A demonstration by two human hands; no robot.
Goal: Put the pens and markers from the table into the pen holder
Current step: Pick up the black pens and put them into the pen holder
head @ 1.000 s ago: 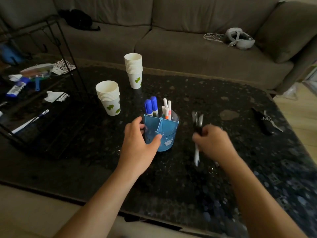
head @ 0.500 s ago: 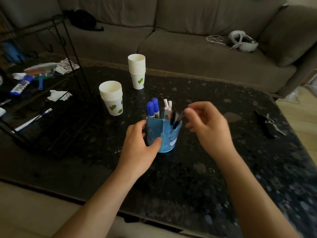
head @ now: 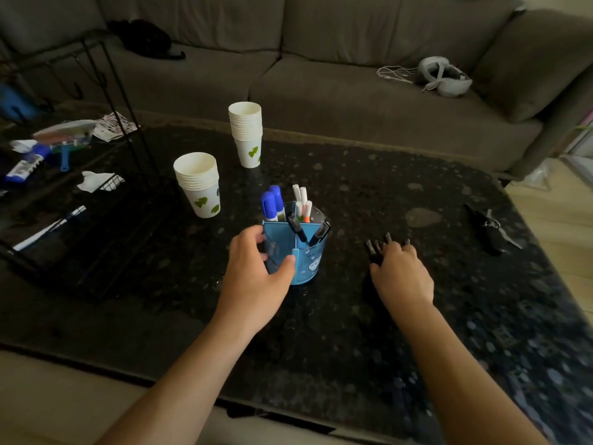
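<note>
A blue pen holder (head: 309, 263) stands upright mid-table, and my left hand (head: 256, 277) grips its left side. In it stand two blue-capped markers (head: 271, 203), several white pens (head: 301, 200) and two black pens (head: 296, 228) that lean in the front compartments. My right hand (head: 401, 274) lies palm down on the table to the right of the holder. It covers several dark pens (head: 373, 247), whose tips stick out past the fingers. The fingertips are hidden, so I cannot see whether they grip the pens.
Two stacks of paper cups (head: 199, 184) (head: 246, 133) stand behind and left of the holder. A black wire rack (head: 128, 101) with clutter fills the table's left side. A dark tool (head: 489, 229) lies far right. The black stone table (head: 353, 332) ends close to me; a sofa stands behind.
My right hand dropped the black pens into the holder, then moved down and right onto the dark pens on the table. My left hand stayed on the holder.
</note>
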